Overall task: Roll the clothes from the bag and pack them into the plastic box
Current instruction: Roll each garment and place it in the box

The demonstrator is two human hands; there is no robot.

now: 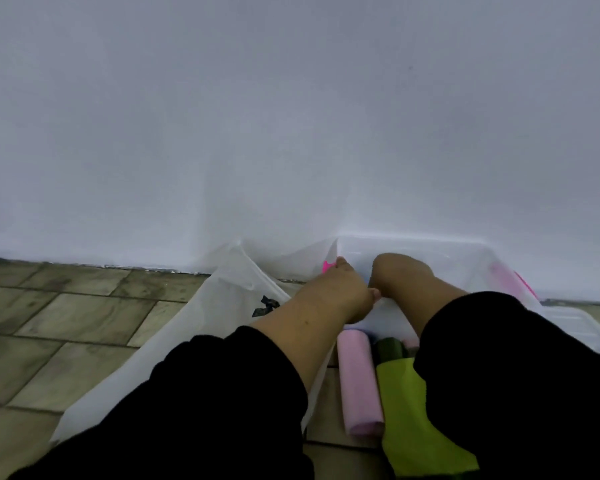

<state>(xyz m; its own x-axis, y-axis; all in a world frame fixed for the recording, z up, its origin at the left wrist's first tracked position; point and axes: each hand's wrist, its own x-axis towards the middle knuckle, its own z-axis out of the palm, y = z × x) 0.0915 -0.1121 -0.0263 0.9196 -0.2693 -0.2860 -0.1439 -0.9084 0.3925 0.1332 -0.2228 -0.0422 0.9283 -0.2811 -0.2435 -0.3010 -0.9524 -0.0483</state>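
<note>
**Item 1: plastic box** [465, 251]. Clear, open top, stands on the floor against the wall, right of centre. Pink clip [327, 267] at its left end, a 2nd pink clip [527, 284] at its right end. Inside: both hands, reaching down. Anything else in it can't be made out past the hands and the hazy plastic.

**Item 2: lid** [575, 327]. Clear, lies flat just right of the box.

**Item 3: bag** [222, 306]. White, thin plastic, slumped on the floor just left of the box, with a dark printed mark on its side. Contents can't be told.

**Item 4: clothes, 3 pcs at the box's near end.**
- Pink roll [359, 382]: rolled tight, lying lengthwise.
- Lime-green piece [413, 410]: touching the pink roll's right side, part hidden by the right sleeve.
- Dark-green piece [390, 348]: at the far end of the lime one.
- In the box or on the floor in front: can't tell, since tile shows beside the pink roll.

**Item 5: hands.**
- Left hand [340, 289]: back up, over the box's left end, thumb near the right wrist.
- Right hand [402, 275]: bent down at the wrist, just beside the left.
- Fingers of both are hidden, so grip can't be told.
- Black sleeves pushed up both forearms.

**Setting:** grey-brown tiled floor [66, 323], white wall [291, 116].
</note>
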